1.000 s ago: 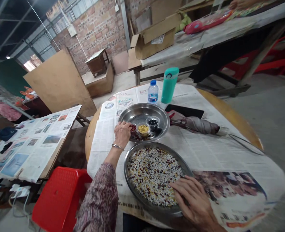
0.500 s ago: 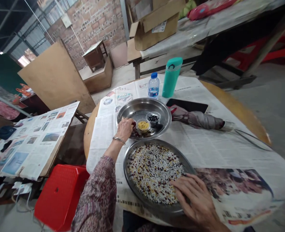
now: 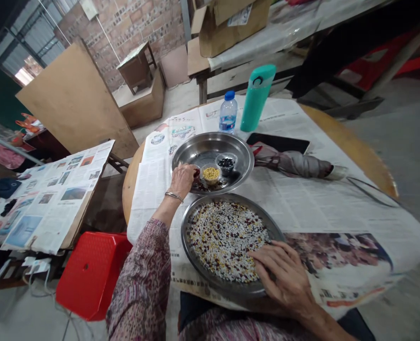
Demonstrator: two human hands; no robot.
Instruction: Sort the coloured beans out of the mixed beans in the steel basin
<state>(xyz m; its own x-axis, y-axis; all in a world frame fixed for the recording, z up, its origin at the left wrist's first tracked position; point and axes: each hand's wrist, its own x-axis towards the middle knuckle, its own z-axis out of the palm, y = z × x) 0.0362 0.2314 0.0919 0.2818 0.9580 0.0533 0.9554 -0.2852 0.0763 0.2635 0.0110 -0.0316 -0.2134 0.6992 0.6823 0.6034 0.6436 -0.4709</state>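
One red-bean cup (image 3: 197,173), partly behind the left hand (image 3: 183,180)

Left sleeve (image 3: 142,277) on my feed: loose, wrinkled, mottled purple, maroon and off-white, stopping short of the wrist. Left hand (image 3: 184,177) wears a thin silver-coloured bangle (image 3: 174,195). Right hand (image 3: 284,272) bare. I see similarly patterned cloth (image 3: 227,327) at the lap, dark legwear (image 3: 190,307) beside it.

Two metal trays (image 3: 205,149) are resting on one round counter (image 3: 352,141), and three small cups (image 3: 210,175) are sitting in the far tray. Two bottles (image 3: 227,116) are standing beyond; one red stool (image 3: 89,274) is standing at the left.
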